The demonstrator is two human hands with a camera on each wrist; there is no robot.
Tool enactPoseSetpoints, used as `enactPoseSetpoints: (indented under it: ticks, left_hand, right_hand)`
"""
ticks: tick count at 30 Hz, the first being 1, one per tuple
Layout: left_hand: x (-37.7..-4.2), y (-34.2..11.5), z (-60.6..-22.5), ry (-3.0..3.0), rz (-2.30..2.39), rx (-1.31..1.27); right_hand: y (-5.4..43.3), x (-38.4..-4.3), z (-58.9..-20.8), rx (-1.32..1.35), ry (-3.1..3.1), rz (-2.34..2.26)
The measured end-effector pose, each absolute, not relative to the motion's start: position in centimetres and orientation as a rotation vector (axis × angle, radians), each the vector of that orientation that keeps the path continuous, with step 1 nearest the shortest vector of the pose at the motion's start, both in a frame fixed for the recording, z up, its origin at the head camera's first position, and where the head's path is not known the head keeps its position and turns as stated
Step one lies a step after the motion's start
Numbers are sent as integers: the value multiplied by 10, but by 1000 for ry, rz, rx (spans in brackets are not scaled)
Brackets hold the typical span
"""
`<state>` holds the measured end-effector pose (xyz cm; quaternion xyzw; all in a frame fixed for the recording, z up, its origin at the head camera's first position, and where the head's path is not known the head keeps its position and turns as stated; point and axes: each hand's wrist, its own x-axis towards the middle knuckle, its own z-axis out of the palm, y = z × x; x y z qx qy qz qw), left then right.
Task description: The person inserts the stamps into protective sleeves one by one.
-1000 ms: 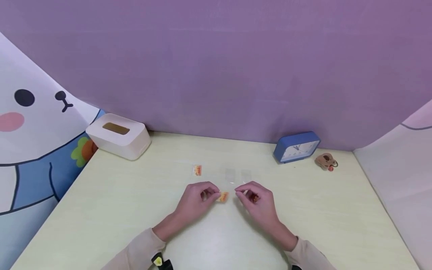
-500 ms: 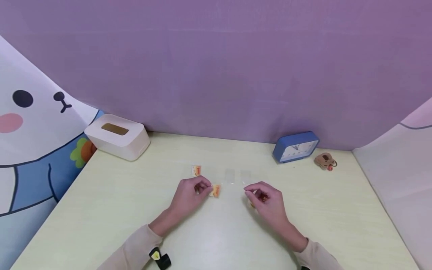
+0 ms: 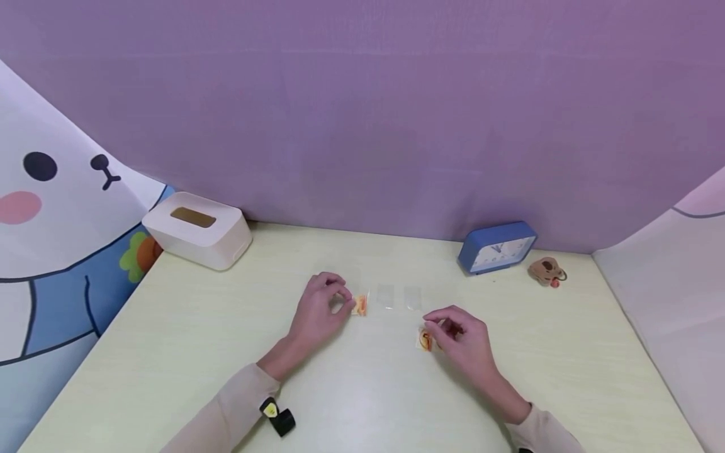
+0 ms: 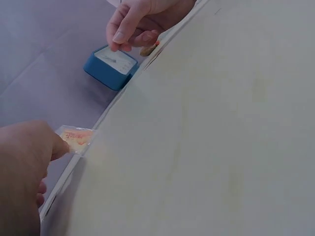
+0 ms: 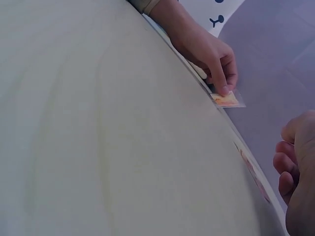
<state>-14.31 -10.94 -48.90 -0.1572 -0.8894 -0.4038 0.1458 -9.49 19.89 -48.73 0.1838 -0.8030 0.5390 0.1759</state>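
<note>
My left hand pinches a small clear plastic packet with an orange-and-yellow print in it, between thumb and fingertips. That packet juts past the thumb in the left wrist view. My right hand hovers over the table with fingers loosely bent and nothing visible between them. Partly under its thumb lies a printed orange piece; how many pieces lie there is hidden. In the right wrist view a flat printed piece lies on the table apart from the right hand. Two clear plastic sleeves lie between the hands.
A white tissue box stands at the back left of the pale table. Toward the back right are a blue alarm clock and a brown plush keychain. A purple backdrop rises behind the table's far edge.
My left hand has moved up and left with the packet, covering the spot where another printed packet lay. My right hand has shifted right, exposing more of the printed piece.
</note>
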Motion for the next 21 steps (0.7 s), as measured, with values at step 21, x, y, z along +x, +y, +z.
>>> enactPoseSetpoints:
  ticks: [21]
  left_hand:
    - [-172,-111,-494,-2604,-999,-414]
  right_hand:
    - [206,-96,-492,524,-2312,1455]
